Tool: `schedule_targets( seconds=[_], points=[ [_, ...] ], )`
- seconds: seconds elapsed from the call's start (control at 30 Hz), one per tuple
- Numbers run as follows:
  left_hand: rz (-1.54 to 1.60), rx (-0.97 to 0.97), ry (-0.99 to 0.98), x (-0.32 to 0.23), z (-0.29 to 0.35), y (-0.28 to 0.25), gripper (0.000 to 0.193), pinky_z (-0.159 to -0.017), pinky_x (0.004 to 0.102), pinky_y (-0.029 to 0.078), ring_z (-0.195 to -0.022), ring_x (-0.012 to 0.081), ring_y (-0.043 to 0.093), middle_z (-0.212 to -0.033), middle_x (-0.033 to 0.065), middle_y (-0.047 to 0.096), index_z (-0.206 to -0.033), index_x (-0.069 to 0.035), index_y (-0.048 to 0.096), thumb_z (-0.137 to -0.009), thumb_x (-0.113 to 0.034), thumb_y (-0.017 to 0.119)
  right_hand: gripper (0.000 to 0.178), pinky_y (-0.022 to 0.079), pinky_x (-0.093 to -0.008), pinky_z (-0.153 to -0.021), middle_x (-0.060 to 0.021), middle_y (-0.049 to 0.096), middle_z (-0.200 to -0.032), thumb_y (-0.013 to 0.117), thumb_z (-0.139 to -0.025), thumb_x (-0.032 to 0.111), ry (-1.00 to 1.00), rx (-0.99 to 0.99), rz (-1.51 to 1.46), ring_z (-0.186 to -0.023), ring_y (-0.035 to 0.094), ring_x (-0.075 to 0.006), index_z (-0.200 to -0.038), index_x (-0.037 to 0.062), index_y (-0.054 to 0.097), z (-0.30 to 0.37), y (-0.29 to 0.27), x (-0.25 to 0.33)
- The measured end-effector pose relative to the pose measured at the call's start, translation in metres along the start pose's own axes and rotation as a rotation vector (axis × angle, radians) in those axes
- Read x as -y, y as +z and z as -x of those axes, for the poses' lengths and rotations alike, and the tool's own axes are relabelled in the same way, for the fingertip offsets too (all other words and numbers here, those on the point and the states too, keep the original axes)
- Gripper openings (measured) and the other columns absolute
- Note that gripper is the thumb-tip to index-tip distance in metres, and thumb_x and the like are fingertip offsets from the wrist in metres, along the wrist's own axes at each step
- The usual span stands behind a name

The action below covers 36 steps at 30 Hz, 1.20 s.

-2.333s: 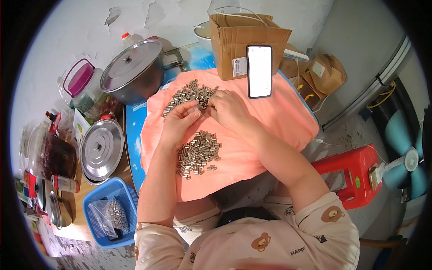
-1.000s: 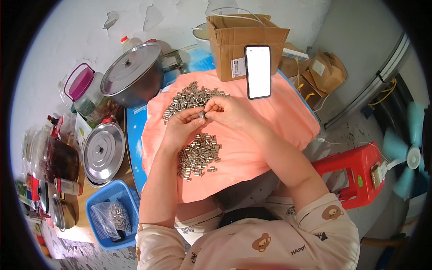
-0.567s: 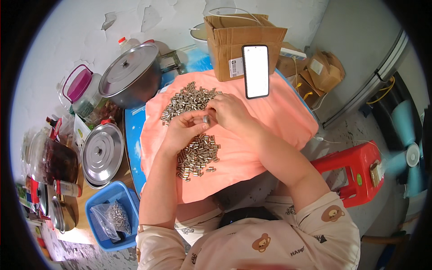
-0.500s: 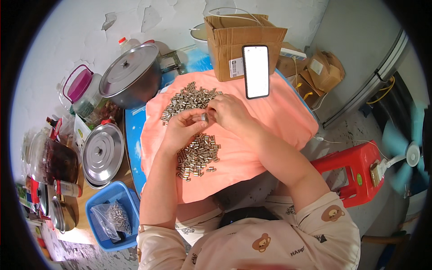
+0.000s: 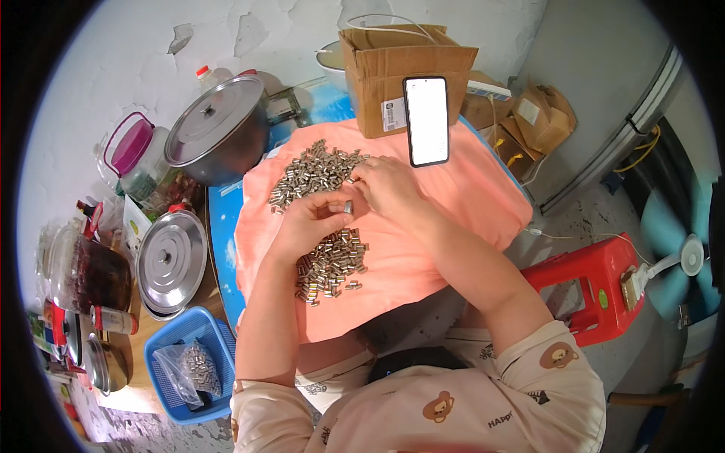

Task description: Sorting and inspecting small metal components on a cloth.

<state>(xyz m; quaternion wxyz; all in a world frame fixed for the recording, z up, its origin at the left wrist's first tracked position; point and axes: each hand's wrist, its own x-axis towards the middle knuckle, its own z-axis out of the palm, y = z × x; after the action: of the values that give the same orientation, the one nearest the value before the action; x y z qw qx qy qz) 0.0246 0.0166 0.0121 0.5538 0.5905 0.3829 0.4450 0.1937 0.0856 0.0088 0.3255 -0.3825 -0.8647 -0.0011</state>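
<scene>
Two heaps of small silvery metal cylinders lie on a salmon-pink cloth [image 5: 468, 219]: a larger upper heap [image 5: 313, 172] and a lower heap [image 5: 330, 264]. Between them, my left hand [image 5: 308, 220] pinches a small metal cylinder [image 5: 348, 207] between thumb and fingers; whether it holds more than one I cannot tell. My right hand [image 5: 389, 189] is at the right edge of the upper heap, its fingertips drawn together beside the cylinders. What those fingertips hold is too small to make out.
A lit phone [image 5: 427, 121] leans on a cardboard box [image 5: 377, 83] at the back. Left of the cloth stand a lidded steel pot [image 5: 219, 128], a round metal lid [image 5: 172, 257] and a blue basket [image 5: 170, 396] with bagged cylinders. At right are a red stool [image 5: 604, 291] and a fan [image 5: 691, 253].
My hands have parted slightly: the left has shifted a little down and right with its cylinder, while the right fingertips have moved up beside the upper heap.
</scene>
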Motion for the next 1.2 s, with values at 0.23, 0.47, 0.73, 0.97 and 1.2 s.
schedule_targets(
  seconds=[0.23,0.47,0.73,0.97,1.2],
  points=[
    [0.134,-0.038,-0.012,0.004,-0.002,-0.004,0.029,-0.067,0.0188,0.046,-0.077,0.0066,0.054,-0.087,0.0016,0.056,-0.104,0.001,0.055,-0.076,0.004,0.059,0.008,0.044,-0.0363,-0.068,-0.0092,0.060,-0.077,0.057,-0.070,0.014,0.034,0.121,0.010,-0.077,0.057,-0.0240,-0.070,0.0066,0.059,-0.003,-0.006,0.007],
    [0.210,-0.051,-0.004,0.007,-0.004,-0.005,0.027,-0.065,0.0178,0.045,-0.076,0.0070,0.054,-0.087,0.0029,0.057,-0.103,0.002,0.054,-0.076,0.003,0.058,0.007,0.045,-0.0377,-0.065,-0.0113,0.059,-0.072,0.055,-0.069,0.011,0.042,0.035,-0.060,-0.071,0.057,-0.0268,-0.065,0.0061,0.059,-0.002,0.002,0.003],
    [0.288,-0.080,-0.008,0.010,-0.006,-0.007,0.027,-0.064,0.0176,0.045,-0.074,0.0074,0.055,-0.086,0.0037,0.058,-0.103,0.002,0.054,-0.077,0.003,0.058,0.007,0.045,-0.0384,-0.064,-0.0117,0.059,-0.072,0.053,-0.067,0.008,-0.067,-0.059,-0.040,-0.070,0.057,-0.0281,-0.068,0.0069,0.061,0.001,0.004,-0.004],
    [0.503,-0.118,0.014,0.012,-0.007,-0.010,0.025,-0.071,0.0230,0.048,-0.078,0.0127,0.057,-0.089,0.0070,0.059,-0.102,0.004,0.053,-0.078,0.003,0.056,0.006,0.047,-0.0275,-0.062,-0.0088,0.062,-0.078,0.057,-0.073,0.005,0.343,0.126,-0.694,-0.068,0.060,-0.0169,-0.078,0.0024,0.061,-0.005,-0.020,0.020],
    [0.482,-0.160,0.039,0.019,-0.008,-0.014,0.025,-0.072,0.0244,0.048,-0.082,0.0149,0.058,-0.090,0.0083,0.059,-0.103,0.004,0.053,-0.078,0.004,0.055,0.006,0.046,-0.0225,-0.063,-0.0042,0.061,-0.075,0.057,-0.076,0.000,0.273,0.240,-0.925,-0.069,0.057,-0.0092,-0.081,-0.0002,0.059,-0.006,-0.018,0.019]
  ],
)
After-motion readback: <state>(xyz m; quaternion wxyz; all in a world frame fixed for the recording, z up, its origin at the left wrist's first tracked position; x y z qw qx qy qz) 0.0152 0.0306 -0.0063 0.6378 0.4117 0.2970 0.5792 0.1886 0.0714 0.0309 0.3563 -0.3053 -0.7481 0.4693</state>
